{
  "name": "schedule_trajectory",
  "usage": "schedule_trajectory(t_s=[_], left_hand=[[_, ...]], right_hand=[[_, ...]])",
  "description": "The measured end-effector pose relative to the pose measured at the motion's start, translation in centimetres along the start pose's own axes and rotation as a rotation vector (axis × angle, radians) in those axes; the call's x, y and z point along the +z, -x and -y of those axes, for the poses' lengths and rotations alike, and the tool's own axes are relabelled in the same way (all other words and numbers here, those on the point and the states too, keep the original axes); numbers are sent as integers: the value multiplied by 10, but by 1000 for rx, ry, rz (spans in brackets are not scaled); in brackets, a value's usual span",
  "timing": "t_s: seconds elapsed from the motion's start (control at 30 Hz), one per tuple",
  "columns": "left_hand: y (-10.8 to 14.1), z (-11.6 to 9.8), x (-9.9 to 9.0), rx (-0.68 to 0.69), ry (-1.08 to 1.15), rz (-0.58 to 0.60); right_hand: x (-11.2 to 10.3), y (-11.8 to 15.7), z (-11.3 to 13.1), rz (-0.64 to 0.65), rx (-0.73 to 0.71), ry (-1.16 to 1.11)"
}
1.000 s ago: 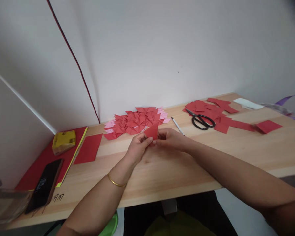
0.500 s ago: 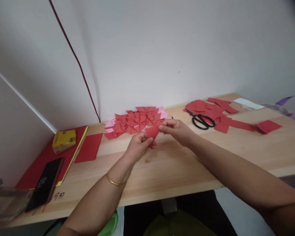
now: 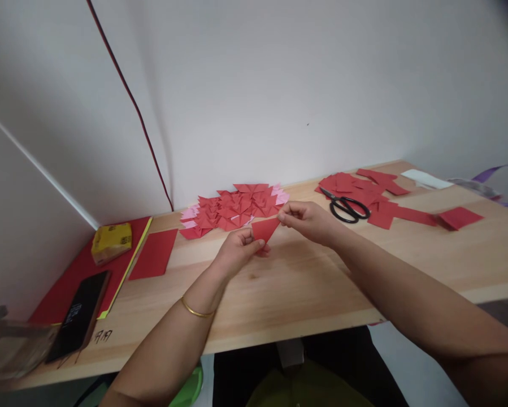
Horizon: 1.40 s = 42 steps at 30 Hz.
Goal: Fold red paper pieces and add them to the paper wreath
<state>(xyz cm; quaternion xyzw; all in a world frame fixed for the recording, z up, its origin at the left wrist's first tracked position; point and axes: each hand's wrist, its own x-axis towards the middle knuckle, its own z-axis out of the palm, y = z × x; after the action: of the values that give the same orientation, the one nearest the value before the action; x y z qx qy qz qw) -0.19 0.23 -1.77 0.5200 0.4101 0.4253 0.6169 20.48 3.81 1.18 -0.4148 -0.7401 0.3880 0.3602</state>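
Between my two hands, above the wooden table, is a small red paper piece (image 3: 264, 228) folded to a triangle shape. My left hand (image 3: 242, 249) grips its lower left part, thumb in front and fingers behind. At the upper right corner, my right hand (image 3: 301, 217) pinches the paper between thumb and forefinger. Just beyond the hands lies a pile of folded red and pink paper pieces (image 3: 237, 208). To the right, black-handled scissors (image 3: 344, 206) rest on a heap of red paper pieces (image 3: 366, 195).
A red paper stack (image 3: 155, 254) lies left on the wooden table (image 3: 287, 299). Farther left are a large red sheet (image 3: 67, 282), a yellow packet (image 3: 112, 242), a phone (image 3: 79, 316) and a clear plastic bag (image 3: 16, 350). A white strip (image 3: 426, 179) lies at the far right.
My right hand has shifted slightly to the right and now pinches the paper nearer its corner, so more of the red face shows. My left hand keeps its grip almost unmoved.
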Motion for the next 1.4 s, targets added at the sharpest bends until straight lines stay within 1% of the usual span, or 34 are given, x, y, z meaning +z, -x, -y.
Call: schedule_trajectory(t_s=[0.07,0.13,0.23,0.37,0.43,0.5,0.53,0.6,0.67,0.73,0.8,0.83,0.87,0.93,0.97,1.0,1.07,1.13,1.2,1.27,1.4], left_hand=[[0,-1,-1,8,34,-5],[0,-4,-1,50,1,-80],[0,-8,-1,127,-192,-182],[2,-10,4,295,-442,-243],[2,-10,7,351,-511,-248],[3,-9,8,360,-536,-238],[3,-9,8,350,-533,-234],[3,-9,8,302,-483,-233],[2,-8,7,217,-374,-235],[1,-6,8,127,-198,-249],[-2,-3,9,73,31,-281],[-3,-2,9,60,147,-296],[-4,-1,9,49,252,-304],[-5,0,9,18,399,-296],[-5,1,9,-4,437,-281],[-5,1,8,-28,451,-262],[-5,2,8,-50,420,-226],[-5,3,8,-33,353,-211],[-5,3,9,9,309,-236],[-6,2,9,27,313,-274],[-6,-1,11,-42,477,-306]], right_hand=[[-1,0,-1,0,-15,44],[-2,0,-2,8,-39,81],[-1,0,-3,6,-74,135],[7,1,1,-46,-134,170],[13,2,4,-12,-182,160],[17,2,6,56,-197,142],[17,2,6,78,-180,128],[14,0,3,67,-104,79],[7,-2,-2,6,-12,-7],[2,-5,-6,-68,42,-93],[2,-6,-8,-112,49,-144],[4,-6,-8,-99,50,-164],[7,-5,-7,-56,51,-185],[15,-4,-4,78,61,-225],[18,-3,-3,124,68,-234],[21,-2,-2,141,77,-232],[24,-2,0,107,95,-207],[23,-1,0,69,117,-189],[21,-1,0,88,135,-184],[19,-1,0,117,148,-156],[18,-1,0,115,160,-72]])
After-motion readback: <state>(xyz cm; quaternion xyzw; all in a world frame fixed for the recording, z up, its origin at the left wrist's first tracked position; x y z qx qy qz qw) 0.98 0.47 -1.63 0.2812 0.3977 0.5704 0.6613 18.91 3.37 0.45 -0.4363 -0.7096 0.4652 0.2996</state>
